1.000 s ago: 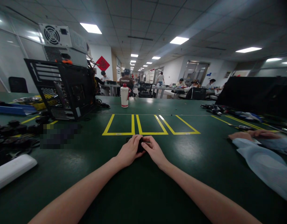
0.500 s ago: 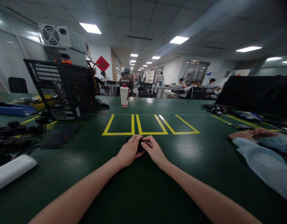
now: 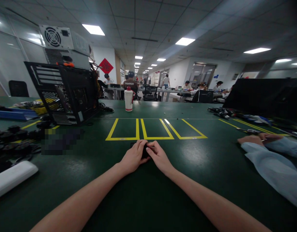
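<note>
1. At my far left, a white, rounded object (image 3: 16, 177) lies on the green table (image 3: 148, 199), cut off by the picture's edge. Beyond it sit jumbled black parts (image 3: 14, 137) and a blue tray (image 3: 14, 113).
2. Next I see an open black computer case (image 3: 78, 93), with a silver power supply (image 3: 55, 36) on the stack above it; dark cables (image 3: 106, 107) lie by its right side.
3. A white bottle (image 3: 129, 100) with a red cap stands upright farther back, left of centre.
4. My left hand (image 3: 132, 159) is curled over a small black object (image 3: 144, 150), fingers across its top and thumb on the near side. The object is low on the table, just in front of the yellow tape outlines (image 3: 122, 139) (from here I can't make out what it is, since my fingers hide most of it).
5. My right hand (image 3: 163, 159) meets it from the other side, thumb and fingers bent against its right end; whether they truly pinch it, I cannot tell.
6. Well apart at the right, a co-worker's hands (image 3: 251, 140) rest near a slim tool (image 3: 250, 131), with pale blue sleeves (image 3: 269, 166) behind. A large black panel (image 3: 262, 100) stands beyond them.
</note>
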Tool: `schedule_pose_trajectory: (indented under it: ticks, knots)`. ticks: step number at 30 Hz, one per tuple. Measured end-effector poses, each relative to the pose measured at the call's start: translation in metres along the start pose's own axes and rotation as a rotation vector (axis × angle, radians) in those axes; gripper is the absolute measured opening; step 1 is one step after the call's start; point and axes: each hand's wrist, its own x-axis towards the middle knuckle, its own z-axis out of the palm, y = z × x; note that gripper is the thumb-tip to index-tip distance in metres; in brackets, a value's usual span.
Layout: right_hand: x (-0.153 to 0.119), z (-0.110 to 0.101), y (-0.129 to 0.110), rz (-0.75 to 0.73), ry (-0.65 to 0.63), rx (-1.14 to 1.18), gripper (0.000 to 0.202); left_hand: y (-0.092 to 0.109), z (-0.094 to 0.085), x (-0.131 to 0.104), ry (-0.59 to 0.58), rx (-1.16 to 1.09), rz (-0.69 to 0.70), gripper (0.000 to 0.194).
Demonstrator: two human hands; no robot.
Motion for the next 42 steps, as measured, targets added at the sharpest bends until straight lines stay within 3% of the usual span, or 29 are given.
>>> schedule_pose_trajectory:
  ticks: [7, 19, 26, 36, 42]
  knots:
    - [0.001, -0.002, 0.004, 0.065, -0.001, -0.015, 0.023, 0.002, -0.002, 0.000, -0.006, 0.009, 0.003, 0.058]
    - [0.000, 0.000, 0.002, -0.035, 0.005, -0.034, 0.008, 0.001, -0.001, 0.000, 0.002, 0.013, 0.003, 0.060]
    - [0.000, -0.002, 0.000, 0.029, 0.006, -0.062, 0.023, 0.001, -0.001, 0.000, -0.010, 0.001, -0.007, 0.059]
    - [-0.004, 0.001, -0.002, -0.035, -0.004, -0.074, 0.013, 0.003, -0.003, 0.001, -0.022, 0.005, -0.011, 0.060]
    - [-0.002, -0.001, 0.000, 0.029, 0.015, -0.039, 0.021, 0.002, 0.001, 0.002, 0.011, 0.008, -0.008, 0.057]
